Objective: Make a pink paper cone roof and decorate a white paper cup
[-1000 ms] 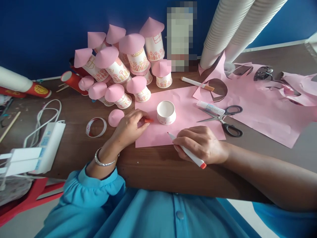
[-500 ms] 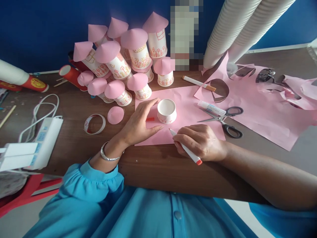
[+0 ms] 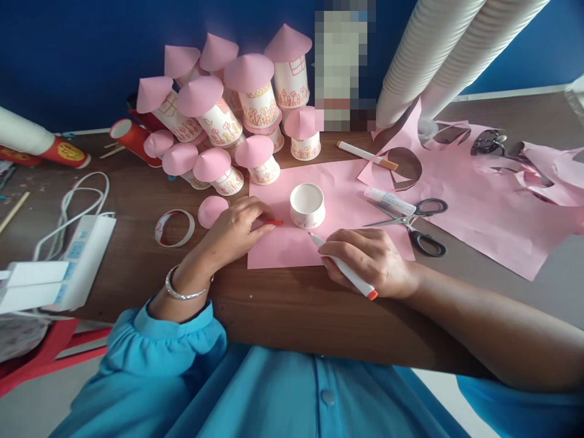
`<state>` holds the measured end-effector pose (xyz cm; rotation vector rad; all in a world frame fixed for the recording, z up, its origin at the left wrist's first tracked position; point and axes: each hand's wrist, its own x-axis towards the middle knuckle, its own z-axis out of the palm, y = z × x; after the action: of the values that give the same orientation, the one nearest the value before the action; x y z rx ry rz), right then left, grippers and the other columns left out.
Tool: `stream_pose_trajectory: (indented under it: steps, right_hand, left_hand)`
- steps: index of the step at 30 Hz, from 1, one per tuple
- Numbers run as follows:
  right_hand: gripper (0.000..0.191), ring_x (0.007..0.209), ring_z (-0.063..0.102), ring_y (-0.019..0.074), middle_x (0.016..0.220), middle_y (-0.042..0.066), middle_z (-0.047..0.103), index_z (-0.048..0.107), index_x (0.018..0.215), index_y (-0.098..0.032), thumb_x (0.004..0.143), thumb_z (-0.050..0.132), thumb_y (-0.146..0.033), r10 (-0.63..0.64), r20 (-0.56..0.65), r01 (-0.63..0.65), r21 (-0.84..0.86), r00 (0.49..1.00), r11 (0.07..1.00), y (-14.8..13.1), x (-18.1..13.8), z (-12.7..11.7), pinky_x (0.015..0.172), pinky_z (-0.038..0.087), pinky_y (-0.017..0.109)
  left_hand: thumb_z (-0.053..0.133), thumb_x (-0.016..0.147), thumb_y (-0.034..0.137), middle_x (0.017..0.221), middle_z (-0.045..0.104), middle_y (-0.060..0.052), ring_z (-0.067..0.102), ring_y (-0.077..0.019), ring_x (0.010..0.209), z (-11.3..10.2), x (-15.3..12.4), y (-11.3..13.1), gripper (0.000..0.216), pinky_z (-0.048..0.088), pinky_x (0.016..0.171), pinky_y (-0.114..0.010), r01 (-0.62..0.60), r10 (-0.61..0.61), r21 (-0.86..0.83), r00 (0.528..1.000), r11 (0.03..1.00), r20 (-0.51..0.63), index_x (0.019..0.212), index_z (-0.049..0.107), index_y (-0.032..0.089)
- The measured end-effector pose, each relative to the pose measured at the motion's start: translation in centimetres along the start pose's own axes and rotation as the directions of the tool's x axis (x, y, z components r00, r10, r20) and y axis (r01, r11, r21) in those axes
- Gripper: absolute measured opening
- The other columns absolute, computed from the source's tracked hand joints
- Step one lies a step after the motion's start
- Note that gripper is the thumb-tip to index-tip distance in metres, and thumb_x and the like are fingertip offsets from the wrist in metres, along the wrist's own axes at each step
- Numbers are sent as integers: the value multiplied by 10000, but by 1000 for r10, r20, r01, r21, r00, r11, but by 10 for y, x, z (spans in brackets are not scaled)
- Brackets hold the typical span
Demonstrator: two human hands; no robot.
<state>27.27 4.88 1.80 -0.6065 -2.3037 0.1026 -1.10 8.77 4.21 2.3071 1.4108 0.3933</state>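
Note:
My left hand rests on the pink paper sheet, thumb and fingertips closed on a small red marker cap. In my right hand is a white marker with a red end, its uncapped tip pointing at the cup. The short white paper cup stands between my hands on the sheet, with red marks low on its side, and neither hand touches it. Left of the sheet lie a small pink paper cone, partly behind my left hand, and a white paper ring.
Several paper-cup houses with pink cone roofs cluster at the back. Scissors, a glue stick and an orange-ended marker lie to the right. Cut pink paper spreads beyond. A power strip sits left.
My left hand has left the cup's side, moved left and closed its fingers on the red cap. The right hand with the marker has hardly moved.

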Motion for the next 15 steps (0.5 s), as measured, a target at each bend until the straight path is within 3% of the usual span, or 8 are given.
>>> stream_pose_trajectory:
  steps: [4,8,15]
  right_hand:
    - [172,632,660,117,820,3,697,549,1079,-203,951,598,-100,50,-5,-50,60,999,997,-1,0,0,509,469,234]
    - [143,620,660,117,801,3,700,559,1058,-195,957,602,-103,26,29,-29,82,999,996,-2,1,1,518,486,233]
    - [162,584,623,111,766,-8,696,561,1040,-194,940,606,-75,18,37,-19,26,999,999,-1,2,2,502,467,235]
  left_hand:
    - [701,929,331,986,758,-34,700,-203,877,1,-3,5,147,569,828,-345,18,-16,-112,1000,994,25,1004,673,208]
    - [688,946,361,1038,743,-53,697,-218,963,4,-3,5,174,561,873,-363,-68,71,-42,996,997,60,1025,694,205]
    - [654,977,305,991,733,-43,699,-187,890,4,-3,2,115,544,803,-318,-100,102,-32,992,995,77,959,686,196]
